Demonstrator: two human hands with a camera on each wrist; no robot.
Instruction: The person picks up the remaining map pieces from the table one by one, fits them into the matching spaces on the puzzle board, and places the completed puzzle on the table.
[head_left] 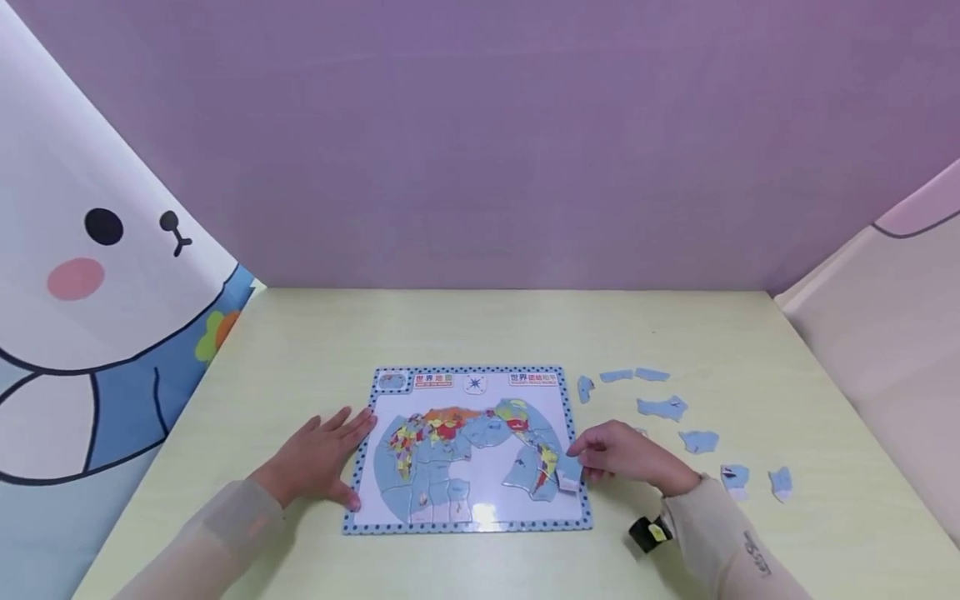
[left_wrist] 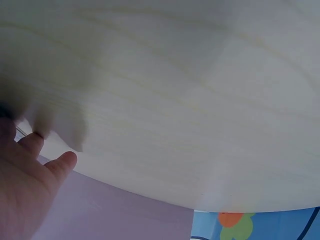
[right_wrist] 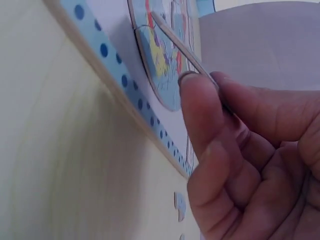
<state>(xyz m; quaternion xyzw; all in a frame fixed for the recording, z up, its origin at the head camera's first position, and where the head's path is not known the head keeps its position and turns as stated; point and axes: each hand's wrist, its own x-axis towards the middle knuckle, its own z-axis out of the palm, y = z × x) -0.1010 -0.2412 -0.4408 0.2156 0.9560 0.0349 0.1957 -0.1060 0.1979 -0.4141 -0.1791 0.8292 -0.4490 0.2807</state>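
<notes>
Left sleeve (head_left: 213, 546) and right sleeve (head_left: 705, 525) are closest to the head camera, down low in its view. They reach over a worktop (head_left: 315, 342), with a purple wall (head_left: 480, 150) behind its far edge. Near the middle of the worktop lies a flat map board (head_left: 420, 527) with a dotted rim. Lots of map pieces (head_left: 423, 471) sit on it.

The left hand (head_left: 322, 454) has its fingers spread. Its fingertips and thumb rest on the left edge of the board. The right hand (head_left: 626, 454) pinches one blue and white piece (head_left: 568, 472) between thumb and finger. That piece is just inside the right edge of the board, closer to the near right corner than to the far one. It sticks out to the left of the fingertips, in toward the map. From above it looks a bit longer from far to near than from side to side. Just left of it is a bit of map with red and yellow land (head_left: 546, 468). Past that, the white board (head_left: 486, 479) shows between two groups of pieces. The right hand is the near one to the held piece; the left hand is across the board.

The right wrist view shows the piece thin side on and tilted, so I can't be sure if its tip touches the map. Loose pieces (head_left: 699, 442) lie right of the board, out toward the worktop's right edge.
</notes>
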